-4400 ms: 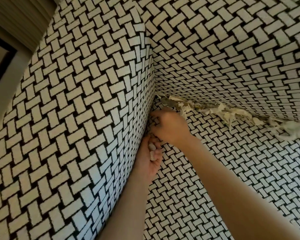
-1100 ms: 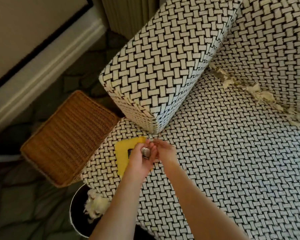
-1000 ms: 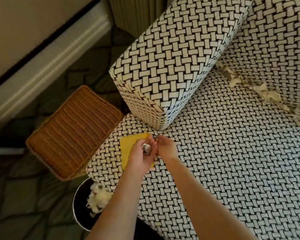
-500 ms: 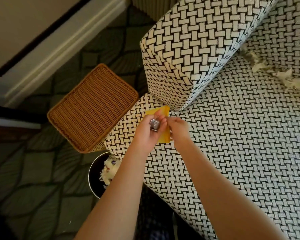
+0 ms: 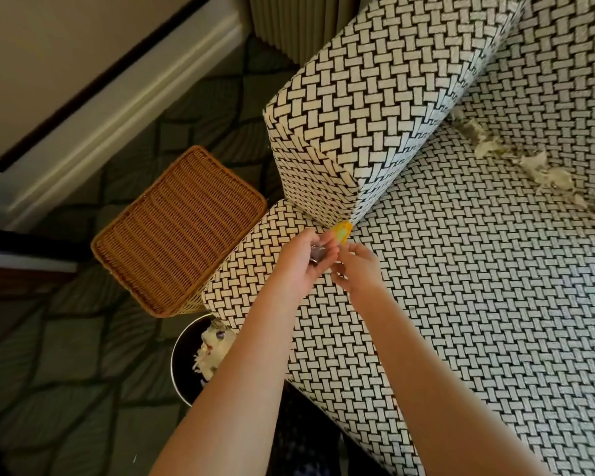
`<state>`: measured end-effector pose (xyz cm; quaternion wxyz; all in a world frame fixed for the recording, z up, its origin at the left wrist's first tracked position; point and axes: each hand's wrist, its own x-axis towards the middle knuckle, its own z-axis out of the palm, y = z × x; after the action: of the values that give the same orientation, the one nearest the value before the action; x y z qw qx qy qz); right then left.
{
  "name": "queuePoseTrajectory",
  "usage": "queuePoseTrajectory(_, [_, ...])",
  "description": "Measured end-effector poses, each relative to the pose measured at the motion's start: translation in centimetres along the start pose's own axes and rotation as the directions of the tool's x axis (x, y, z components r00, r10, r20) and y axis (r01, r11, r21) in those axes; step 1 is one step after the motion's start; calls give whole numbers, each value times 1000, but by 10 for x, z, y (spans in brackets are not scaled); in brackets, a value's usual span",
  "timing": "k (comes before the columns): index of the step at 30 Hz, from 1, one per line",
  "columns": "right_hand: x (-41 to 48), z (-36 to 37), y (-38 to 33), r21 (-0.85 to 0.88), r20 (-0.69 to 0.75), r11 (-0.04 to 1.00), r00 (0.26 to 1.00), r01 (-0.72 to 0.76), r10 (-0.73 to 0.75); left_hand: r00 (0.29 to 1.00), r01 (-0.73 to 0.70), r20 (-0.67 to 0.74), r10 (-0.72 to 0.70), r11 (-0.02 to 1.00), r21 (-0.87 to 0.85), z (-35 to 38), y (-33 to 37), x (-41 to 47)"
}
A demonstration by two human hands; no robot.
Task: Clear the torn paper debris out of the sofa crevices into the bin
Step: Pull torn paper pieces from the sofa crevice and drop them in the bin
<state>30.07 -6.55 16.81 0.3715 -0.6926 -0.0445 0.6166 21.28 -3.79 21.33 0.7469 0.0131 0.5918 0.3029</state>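
- You are looking down at a sofa (image 5: 478, 304) covered in a black-and-white basket-weave fabric. Its boxy armrest (image 5: 361, 97) is rising along the seat's left edge.
- Your left hand (image 5: 304, 261) is hovering over the seat's front left corner. Its fingers are curling round a small silvery thing (image 5: 315, 254), which is too blurred to identify.
- Your right hand (image 5: 358, 267) is hanging just beside the left one, with its fingers loosely bent and its fingertips reaching toward the left hand's fingertips. I cannot tell whether it is pinching anything.
- A yellow thing (image 5: 343, 231) is peeking out just beyond both sets of fingertips. It is lying on the seat at the foot of the armrest's front corner, mostly hidden by your hands.
- The torn paper (image 5: 529, 164) is lying in pale scraps along the seat's back edge, in the crevice where seat and backrest meet. It is trailing from the back left corner toward the right.
- A round dark bin (image 5: 182, 369) is standing on the floor below the seat's front left corner, partly hidden by your left forearm. Paper scraps (image 5: 213, 350) are sitting inside it.
- A brown wicker basket (image 5: 179, 228) with a flat top is standing just beside the bin, close against the sofa.
- A dark patterned carpet (image 5: 66, 389) is covering the floor.
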Motion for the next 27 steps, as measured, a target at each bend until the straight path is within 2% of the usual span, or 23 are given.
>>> queuePoseTrajectory(3, [-4, -1, -3, -84, 17, 996, 999, 40, -38, 997, -41, -63, 53, 984, 176, 5, 5, 2])
queuePoseTrajectory(5, [-7, -2, -6, -151, 50, 987, 998, 47, -40, 987, -60, -118, 109, 931, 361, 10, 9, 5])
queuePoseTrajectory(7, [-8, -2, -11, -187, 73, 982, 997, 40, -27, 970, -81, -131, 203, 786, 613, 13, 11, 6])
queuePoseTrajectory(9, [-6, -3, -15, -212, 82, 976, 996, 39, -22, 948, -138, -76, 308, 616, 776, 14, 10, 8])
queuePoseTrajectory(11, [-5, -3, -16, -246, 87, 969, 996, 35, -14, 926, -164, -35, 375, 484, 859, 12, 8, 11])
queuePoseTrajectory(14, [-3, -5, -16, -252, 95, 967, 995, 31, -7, 909, -176, 11, 418, 358, 917, 10, 5, 13])
queuePoseTrajectory(20, [-3, -11, -15, -223, 150, 973, 989, 51, -18, 942, -129, 15, 335, 320, 939, 15, -1, 23])
queuePoseTrajectory(27, [0, -21, -22, -216, 182, 974, 983, 64, -25, 962, -90, -16, 274, 370, 925, 23, -10, 32])
